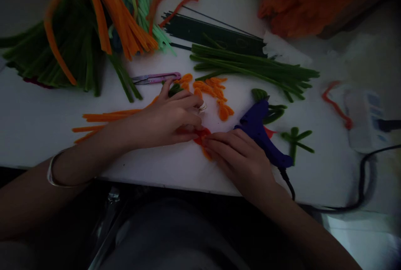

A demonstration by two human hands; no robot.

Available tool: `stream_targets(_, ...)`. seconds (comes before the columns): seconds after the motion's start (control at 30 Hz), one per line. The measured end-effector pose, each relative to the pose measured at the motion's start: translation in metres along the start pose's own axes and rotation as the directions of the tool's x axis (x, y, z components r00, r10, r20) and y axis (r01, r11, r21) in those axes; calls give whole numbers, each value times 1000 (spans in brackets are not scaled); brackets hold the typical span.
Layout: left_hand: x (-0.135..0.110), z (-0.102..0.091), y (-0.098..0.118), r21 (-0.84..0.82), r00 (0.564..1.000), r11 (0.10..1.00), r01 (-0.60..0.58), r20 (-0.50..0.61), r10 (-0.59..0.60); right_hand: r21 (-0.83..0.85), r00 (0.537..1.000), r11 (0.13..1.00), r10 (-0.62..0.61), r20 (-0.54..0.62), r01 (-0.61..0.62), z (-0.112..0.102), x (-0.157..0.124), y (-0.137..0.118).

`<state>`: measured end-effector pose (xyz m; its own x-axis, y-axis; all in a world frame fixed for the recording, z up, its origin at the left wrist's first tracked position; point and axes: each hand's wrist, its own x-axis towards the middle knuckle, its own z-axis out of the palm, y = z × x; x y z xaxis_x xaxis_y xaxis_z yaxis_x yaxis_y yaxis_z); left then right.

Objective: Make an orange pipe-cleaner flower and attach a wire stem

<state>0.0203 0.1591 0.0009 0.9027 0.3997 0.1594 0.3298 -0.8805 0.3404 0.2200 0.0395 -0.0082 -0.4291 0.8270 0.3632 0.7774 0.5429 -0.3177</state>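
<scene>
Between my fingertips is a small red and orange pipe-cleaner piece (pixel 203 137), held just above the white table. My left hand (pixel 175 117) pinches its upper left side, with the little finger side resting low and one finger raised. My right hand (pixel 239 157) pinches the piece from the right, and the fingers hide part of it. Beyond the hands lie several orange pipe-cleaner loops (pixel 213 88). A blue hot glue gun (pixel 260 130) lies right beside my right hand. Pink-handled thread snips (pixel 159 78) rest behind my left hand.
Large bundles of green pipe cleaners (pixel 75 44) and orange pipe cleaners (pixel 122 15) stand at the back left. Dark green stems (pixel 213 32) and loose green pipe cleaners (pixel 250 65) lie behind. On the right are a green star-shaped piece (pixel 296 138), a power strip (pixel 365 119) and a black cord (pixel 361 178).
</scene>
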Motion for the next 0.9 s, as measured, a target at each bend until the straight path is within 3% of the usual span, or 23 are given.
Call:
stream_targets(0.7,-1,-2,2,-26,1000,1000,6,20,-6,-62,1000,998,-16,-3,16,0,3,0)
stream_targets(0.8,-1,-3,2,-20,1000,1000,11,21,-10,2,999,1000,27,-30,-27,-10,2,0)
stream_targets(0.9,0,-5,3,-31,999,999,18,41,-16,-40,979,990,125,-159,-132,-32,-3,4)
